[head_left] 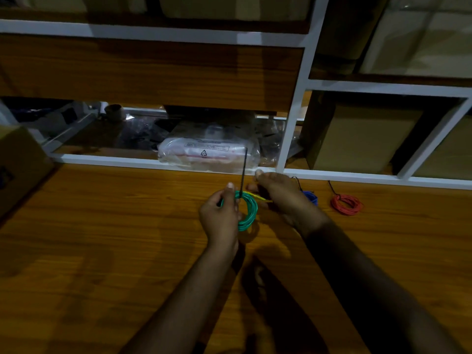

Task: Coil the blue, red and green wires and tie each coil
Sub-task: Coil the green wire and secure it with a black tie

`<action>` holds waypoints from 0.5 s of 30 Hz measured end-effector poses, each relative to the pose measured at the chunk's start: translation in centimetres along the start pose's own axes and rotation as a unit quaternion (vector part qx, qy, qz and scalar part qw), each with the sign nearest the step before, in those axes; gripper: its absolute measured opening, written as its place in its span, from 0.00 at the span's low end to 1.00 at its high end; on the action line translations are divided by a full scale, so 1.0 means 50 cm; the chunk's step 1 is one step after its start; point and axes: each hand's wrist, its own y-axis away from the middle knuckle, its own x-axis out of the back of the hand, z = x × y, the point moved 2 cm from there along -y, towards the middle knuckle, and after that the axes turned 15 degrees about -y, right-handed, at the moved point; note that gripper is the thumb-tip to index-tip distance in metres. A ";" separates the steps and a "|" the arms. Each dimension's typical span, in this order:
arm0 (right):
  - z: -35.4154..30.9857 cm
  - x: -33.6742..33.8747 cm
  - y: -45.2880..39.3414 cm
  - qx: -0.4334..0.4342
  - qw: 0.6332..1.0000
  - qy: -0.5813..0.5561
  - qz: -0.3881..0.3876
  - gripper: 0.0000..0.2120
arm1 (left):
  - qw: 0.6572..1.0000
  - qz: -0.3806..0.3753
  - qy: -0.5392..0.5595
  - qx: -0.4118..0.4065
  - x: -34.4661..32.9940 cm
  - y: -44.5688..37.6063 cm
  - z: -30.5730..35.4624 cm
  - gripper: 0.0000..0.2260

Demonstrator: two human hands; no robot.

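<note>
My left hand [221, 215] grips a green wire coil [249, 212] above the wooden table [127, 238]. A thin black tie [244, 169] rises straight up from the coil beside my left thumb. My right hand [278, 194] sits just right of the coil with fingers curled; what it holds is hidden. A short yellow-green wire end [259, 197] sticks out toward it. A blue coil [311, 196] lies partly behind my right wrist, with a black tie end showing. A red coil [346, 204] with a black tie lies further right.
A white-framed shelf unit [293, 118] runs along the table's far edge. A clear plastic bag [207, 154] lies in its low opening. Cardboard boxes [357, 139] fill the right compartments. Another box [18, 162] stands at the table's left edge.
</note>
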 end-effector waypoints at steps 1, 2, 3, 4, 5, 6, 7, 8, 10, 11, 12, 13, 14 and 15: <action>0.014 0.013 0.013 -0.021 0.999 0.024 -0.031 0.17 | 1.000 -0.004 0.014 0.008 -0.001 -0.004 0.000 0.11; 0.032 0.026 0.025 -0.036 0.997 0.026 -0.062 0.18 | 1.000 -0.011 0.026 0.011 -0.005 -0.006 -0.001 0.11; 0.048 0.038 0.037 -0.038 0.995 0.015 -0.087 0.19 | 0.999 -0.018 0.036 0.011 -0.013 -0.008 -0.002 0.11; 0.062 0.050 0.047 -0.019 0.995 0.008 -0.100 0.18 | 0.999 -0.027 0.040 0.012 -0.023 -0.010 -0.006 0.11; 0.074 0.063 0.054 0.015 0.995 0.007 -0.103 0.16 | 0.998 -0.039 0.039 0.015 -0.037 -0.009 -0.009 0.10; 0.083 0.078 0.058 0.050 0.994 0.000 -0.096 0.16 | 0.997 -0.057 0.042 0.021 -0.055 -0.005 -0.013 0.09; 0.089 0.097 0.060 0.078 0.994 -0.014 -0.080 0.16 | 0.994 -0.084 0.056 0.032 -0.075 0.001 -0.017 0.07; 0.091 0.120 0.061 0.095 0.993 -0.032 -0.057 0.16 | 0.988 -0.119 0.085 0.046 -0.097 0.011 -0.021 0.06; 0.090 0.178 0.063 0.111 0.991 -0.068 -0.008 0.16 | 0.966 -0.195 0.149 0.078 -0.144 0.037 -0.029 0.12; 0.090 0.211 0.061 0.116 0.990 -0.081 0.014 0.15 | 0.956 -0.230 0.157 0.087 -0.168 0.053 -0.033 0.17; 0.090 0.246 0.059 0.118 0.989 -0.085 0.032 0.14 | 0.951 -0.256 0.147 0.088 -0.192 0.069 -0.038 0.22; 0.088 0.281 0.058 0.120 0.988 -0.078 0.049 0.14 | 0.948 -0.276 0.132 0.084 -0.218 0.084 -0.046 0.25; 0.087 0.318 0.059 0.122 0.988 -0.067 0.064 0.13 | 0.946 -0.294 0.114 0.075 -0.244 0.098 -0.055 0.27; 0.084 0.352 0.060 0.125 0.988 -0.057 0.074 0.13 | 0.942 -0.313 0.101 0.064 -0.272 0.111 -0.065 0.29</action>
